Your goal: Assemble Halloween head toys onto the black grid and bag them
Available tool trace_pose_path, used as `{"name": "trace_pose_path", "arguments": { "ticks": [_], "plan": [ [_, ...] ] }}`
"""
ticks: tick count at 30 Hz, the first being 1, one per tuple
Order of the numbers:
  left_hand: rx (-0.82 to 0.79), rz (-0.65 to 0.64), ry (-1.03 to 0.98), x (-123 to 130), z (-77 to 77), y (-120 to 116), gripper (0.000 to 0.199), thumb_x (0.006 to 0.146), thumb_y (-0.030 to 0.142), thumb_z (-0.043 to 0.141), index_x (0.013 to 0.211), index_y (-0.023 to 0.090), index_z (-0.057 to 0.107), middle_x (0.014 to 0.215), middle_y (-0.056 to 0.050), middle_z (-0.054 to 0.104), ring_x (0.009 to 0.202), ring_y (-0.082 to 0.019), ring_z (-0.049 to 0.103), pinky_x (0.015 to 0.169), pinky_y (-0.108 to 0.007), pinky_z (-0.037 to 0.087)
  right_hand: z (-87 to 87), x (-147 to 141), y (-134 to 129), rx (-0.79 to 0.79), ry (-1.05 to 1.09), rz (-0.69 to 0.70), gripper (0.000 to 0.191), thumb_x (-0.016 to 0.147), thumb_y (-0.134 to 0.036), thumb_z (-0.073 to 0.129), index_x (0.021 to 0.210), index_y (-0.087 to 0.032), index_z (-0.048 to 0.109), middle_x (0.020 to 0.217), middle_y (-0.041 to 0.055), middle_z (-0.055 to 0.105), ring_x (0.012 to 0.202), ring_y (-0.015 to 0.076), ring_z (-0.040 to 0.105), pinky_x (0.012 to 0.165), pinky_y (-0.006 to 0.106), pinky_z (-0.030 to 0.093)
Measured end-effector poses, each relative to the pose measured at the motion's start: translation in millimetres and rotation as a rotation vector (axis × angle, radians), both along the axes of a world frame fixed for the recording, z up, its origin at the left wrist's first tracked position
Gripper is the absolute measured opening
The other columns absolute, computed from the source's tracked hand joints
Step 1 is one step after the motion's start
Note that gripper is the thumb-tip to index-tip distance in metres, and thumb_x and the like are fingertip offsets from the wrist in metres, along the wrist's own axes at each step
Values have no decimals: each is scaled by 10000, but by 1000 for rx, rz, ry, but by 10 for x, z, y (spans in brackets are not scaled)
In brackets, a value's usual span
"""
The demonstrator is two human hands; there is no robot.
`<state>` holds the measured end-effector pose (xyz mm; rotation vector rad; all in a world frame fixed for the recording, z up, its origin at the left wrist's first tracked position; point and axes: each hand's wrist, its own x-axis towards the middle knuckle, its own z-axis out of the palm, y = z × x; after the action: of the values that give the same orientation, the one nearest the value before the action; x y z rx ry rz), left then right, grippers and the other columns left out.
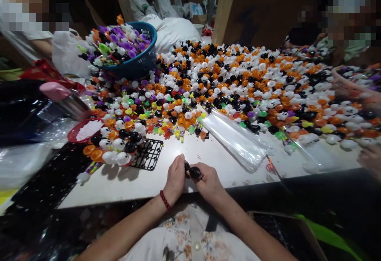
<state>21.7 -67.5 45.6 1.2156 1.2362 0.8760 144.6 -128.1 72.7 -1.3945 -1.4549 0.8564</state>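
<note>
Close together over the table's front edge, my two hands hold black pieces. My left hand [176, 177], with a red bead bracelet at the wrist, has its fingers closed on a small black piece [187, 167]. In the grip of my right hand [210, 182] is a rounder, glossy black piece [195, 172]. The two pieces sit side by side; whether they are joined I cannot tell. Left of my hands, a black plastic grid [152, 154] lies beside a cluster of orange, white and black figures [119, 145]. Clear plastic bags [238, 140] lie to the right.
A large pile of small figures [208, 74] covers the table [104, 189]. A blue basket [149, 50] stands at the back left, and a red dish [71, 134] with white contents sits left. Orange-handled scissors [270, 166] lie right. Other people are at both sides.
</note>
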Motion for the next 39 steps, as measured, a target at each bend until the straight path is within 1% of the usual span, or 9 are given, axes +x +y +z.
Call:
{"name": "trace_pose_path", "arguments": {
  "ticks": [5, 10, 16, 20, 23, 27, 30, 35, 39],
  "plan": [
    [303, -157, 320, 20, 99, 308, 377, 984, 470, 303, 772, 227, 501, 678, -6, 517, 626, -176, 491, 611, -319, 412, -192, 374, 154, 3, -126, -132, 236, 900, -232, 536, 1036, -229, 730, 911, 51, 721, 860, 229, 657, 779, 332, 513],
    [568, -107, 514, 17, 170, 829, 112, 881, 236, 456, 932, 205, 550, 951, -78, 573, 897, -235, 546, 844, -393, 449, -209, 706, 432, 195, -536, -369, 388, 818, -115, 505, 1159, -175, 681, 1151, 141, 635, 1098, 309, 543, 975, 467, 450],
    [657, -10, 616, 94, 201, 1414, 288, 861, 173, 423, 1105, 165, 576, 1060, -121, 579, 1019, -260, 559, 949, -427, 447, -99, 220, 1112, -56, -679, -138, 460, 811, -96, 499, 1255, -177, 590, 1126, 122, 619, 992, 253, 614, 874, 349, 496],
    [661, -137, 634, 220, 228, 1781, 350, 732, 171, 618, 1082, 182, 638, 1032, -105, 606, 1004, -271, 561, 961, -421, 441, -71, -91, 1478, -212, -787, -138, 447, 827, -100, 534, 1273, -121, 519, 1168, 173, 605, 984, 271, 631, 837, 366, 496],
    [658, -233, 615, 293, 225, 1928, 297, 645, 151, 697, 939, 186, 677, 941, -87, 635, 998, -280, 556, 968, -419, 436, -78, -105, 1499, -247, -791, -143, 372, 843, -98, 528, 1214, -93, 541, 1154, 197, 616, 1004, 281, 632, 844, 375, 492],
    [655, -220, 501, 332, 228, 1878, 317, 752, 227, 636, 1063, 173, 652, 1104, -112, 617, 1114, -275, 528, 1030, -430, 403, -95, 109, 1258, -218, -705, -192, 290, 864, -167, 524, 1142, -155, 607, 1113, 148, 651, 1005, 276, 635, 859, 379, 486],
    [580, -190, 352, 270, 262, 1683, 426, 847, 311, 528, 1251, 180, 559, 1196, -111, 578, 1053, -225, 578, 905, -376, 488, -82, 325, 1023, -107, -386, -256, 260, 893, -212, 503, 1100, -208, 661, 1051, 86, 690, 972, 241, 645, 862, 355, 488],
    [11, -300, -304, 13, 394, 1221, 458, 777, 299, 625, 1227, 220, 592, 943, -19, 595, 756, -102, 565, 619, -204, 450, 38, 550, 786, -27, 213, -379, 307, 863, -426, 615, 1010, -178, 722, 925, 56, 705, 864, 204, 638, 798, 331, 510],
    [-212, -409, -447, -152, 473, 922, 413, 776, 276, 676, 1181, 206, 629, 889, -14, 570, 673, -68, 489, 543, -153, 379, 148, 560, 727, -66, 383, -356, 392, 749, -504, 731, 951, -169, 739, 810, 33, 667, 709, 161, 577, 626, 275, 478]
  ]
}}
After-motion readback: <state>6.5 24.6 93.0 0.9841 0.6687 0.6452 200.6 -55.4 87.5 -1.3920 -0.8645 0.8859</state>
